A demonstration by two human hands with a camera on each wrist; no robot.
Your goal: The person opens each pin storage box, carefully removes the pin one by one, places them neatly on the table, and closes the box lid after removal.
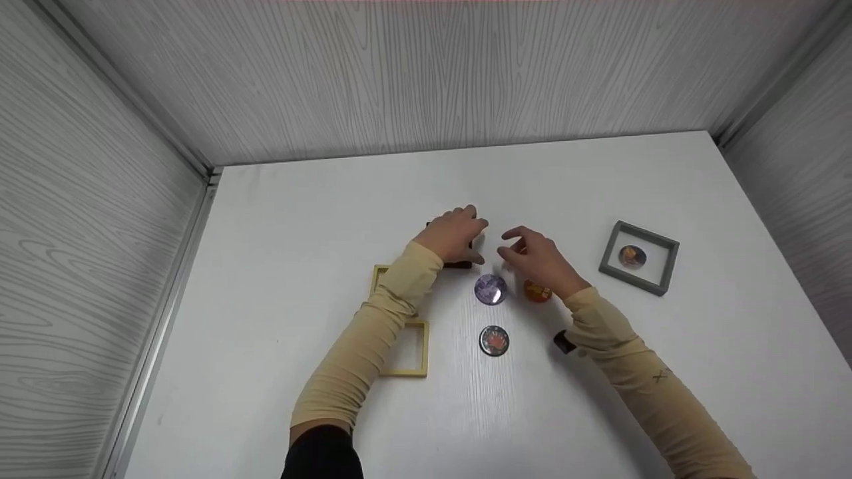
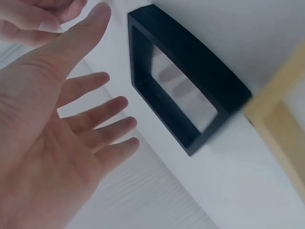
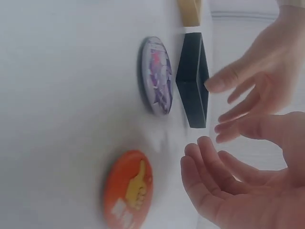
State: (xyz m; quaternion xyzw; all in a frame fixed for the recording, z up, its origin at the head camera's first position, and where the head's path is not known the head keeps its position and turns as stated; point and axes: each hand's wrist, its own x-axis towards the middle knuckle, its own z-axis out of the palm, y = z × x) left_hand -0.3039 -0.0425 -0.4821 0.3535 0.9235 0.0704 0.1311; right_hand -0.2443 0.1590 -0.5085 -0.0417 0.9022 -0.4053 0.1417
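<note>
My left hand (image 1: pixel 454 234) hovers above a small square black frame (image 2: pixel 195 59), fingers spread and holding nothing. In the head view that hand hides most of the frame. Just to the right is my right hand (image 1: pixel 538 258), its fingers loosely bent around nothing. Below the hands lie a round purple patterned badge (image 1: pixel 490 290) and an orange badge (image 3: pixel 127 191) with a yellow thumbs-up, partly covered by the right hand in the head view. Nearer me is a dark round badge (image 1: pixel 494 340) with a red design.
Two yellow frames, an upper one (image 1: pixel 377 279) and a lower one (image 1: pixel 425 349), lie partly under the left forearm. At right a grey frame (image 1: pixel 670 267) surrounds another round badge (image 1: pixel 632 257). Wood-grain panels (image 1: pixel 426 80) border the white table (image 1: pixel 299 219) at the back and sides.
</note>
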